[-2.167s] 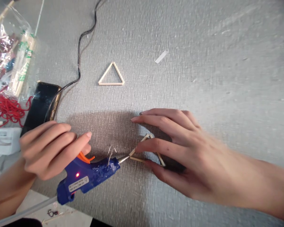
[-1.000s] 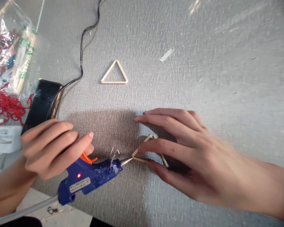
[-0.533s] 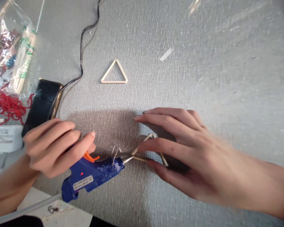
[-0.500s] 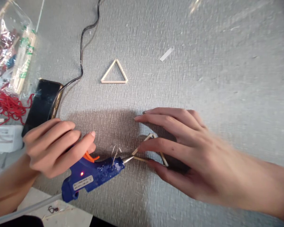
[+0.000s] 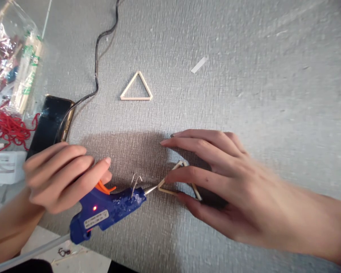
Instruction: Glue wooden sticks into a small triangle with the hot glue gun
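Left hand [image 5: 59, 178] clenched round the blue hot-glue gun with orange trigger [image 5: 106, 208]; its metal nozzle now touches the near-left corner of the small wooden-stick triangle [image 5: 170, 185], pulled back a little from half a second ago. Red lamp lit. Right hand [image 5: 216, 182] pinches that triangle flat on the grey textured worktop [image 5: 258, 94]. Judged: joint being glued. Beyond the hands, a finished stick triangle [image 5: 136, 88]. Far left of the left hand, a clear plastic bag [image 5: 14, 57] holds wooden sticks.
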Motion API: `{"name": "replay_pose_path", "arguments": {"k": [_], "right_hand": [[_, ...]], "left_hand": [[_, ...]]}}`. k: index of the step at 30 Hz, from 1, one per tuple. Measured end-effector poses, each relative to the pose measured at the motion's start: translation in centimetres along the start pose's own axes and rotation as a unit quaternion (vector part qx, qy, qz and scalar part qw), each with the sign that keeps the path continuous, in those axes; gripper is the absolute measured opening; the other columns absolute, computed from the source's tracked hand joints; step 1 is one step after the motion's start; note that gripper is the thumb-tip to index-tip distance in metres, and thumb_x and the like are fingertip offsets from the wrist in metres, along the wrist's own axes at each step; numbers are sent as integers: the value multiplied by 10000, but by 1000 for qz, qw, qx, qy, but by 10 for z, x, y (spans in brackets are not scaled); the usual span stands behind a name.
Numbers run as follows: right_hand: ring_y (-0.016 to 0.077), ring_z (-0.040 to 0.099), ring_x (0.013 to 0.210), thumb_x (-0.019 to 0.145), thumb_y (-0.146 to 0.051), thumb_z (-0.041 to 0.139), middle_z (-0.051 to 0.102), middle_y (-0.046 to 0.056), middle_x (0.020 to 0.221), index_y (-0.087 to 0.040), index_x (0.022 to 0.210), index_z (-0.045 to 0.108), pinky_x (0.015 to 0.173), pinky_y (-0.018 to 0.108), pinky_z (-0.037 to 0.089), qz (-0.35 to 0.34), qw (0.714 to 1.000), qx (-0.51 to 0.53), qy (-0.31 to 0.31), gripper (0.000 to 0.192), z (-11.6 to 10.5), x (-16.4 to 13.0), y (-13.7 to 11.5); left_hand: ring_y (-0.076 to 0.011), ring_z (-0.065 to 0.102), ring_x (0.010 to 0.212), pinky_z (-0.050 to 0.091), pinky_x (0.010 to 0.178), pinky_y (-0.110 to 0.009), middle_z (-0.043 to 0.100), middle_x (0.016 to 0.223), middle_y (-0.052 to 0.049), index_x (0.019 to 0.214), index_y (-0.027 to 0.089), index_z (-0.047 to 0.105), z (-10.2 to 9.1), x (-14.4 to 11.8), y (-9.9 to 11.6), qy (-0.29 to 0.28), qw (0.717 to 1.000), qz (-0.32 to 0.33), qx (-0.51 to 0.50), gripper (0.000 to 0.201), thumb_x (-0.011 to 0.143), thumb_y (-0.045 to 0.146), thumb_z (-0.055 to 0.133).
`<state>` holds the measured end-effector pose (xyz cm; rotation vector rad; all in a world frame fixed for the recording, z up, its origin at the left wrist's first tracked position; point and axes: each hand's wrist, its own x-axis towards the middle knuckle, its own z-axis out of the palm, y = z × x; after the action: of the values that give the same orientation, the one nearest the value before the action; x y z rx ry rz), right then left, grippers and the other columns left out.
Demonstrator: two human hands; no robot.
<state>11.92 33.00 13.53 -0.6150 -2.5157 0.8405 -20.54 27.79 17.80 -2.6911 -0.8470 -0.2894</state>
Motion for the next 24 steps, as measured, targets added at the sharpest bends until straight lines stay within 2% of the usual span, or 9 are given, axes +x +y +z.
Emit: {"name": "replay_pose_path", "arguments": {"k": [3,7,14,19,24], "right_hand": [[354,493,1350,939,-220,621,579,145,1405,-222,1105,700,983,553,480,0,1000,1,3,184,0,0,0],[353,494,1349,936,-215,625,578,148,1405,-216,1103,700,986,553,478,-1,1000,2,1,184,0,0,0],[339,481,1357,949,-228,622,569,145,1419,-225,1120,693,982,552,477,-2,1000,-2,2,185,0,-2,1],[348,494,1348,942,-225,618,577,145,1408,-226,1108,695,977,555,487,-1,1000,-4,5,183,0,-1,0],[363,507,1335,931,-220,624,582,147,1401,-220,1097,706,967,560,495,-2,1000,-6,7,185,0,0,-1]], "left_hand": [[-282,686,714,602,635,-458,710,713,-58,1072,118,685,-1,1,-1,-19,1000,-10,3,239,870,221,761],[-272,673,690,593,603,-438,702,689,-49,1062,111,691,0,3,-2,-7,1000,25,3,241,869,232,767],[-263,683,697,613,625,-448,693,696,-42,1054,123,697,0,3,1,-13,1000,4,12,239,872,259,771],[-255,703,694,624,622,-434,723,708,-17,1056,172,685,-3,4,0,-32,999,16,12,235,867,276,779],[-269,707,697,619,612,-447,723,704,-31,1059,153,685,-2,5,2,-34,999,12,9,243,865,268,776]]}}
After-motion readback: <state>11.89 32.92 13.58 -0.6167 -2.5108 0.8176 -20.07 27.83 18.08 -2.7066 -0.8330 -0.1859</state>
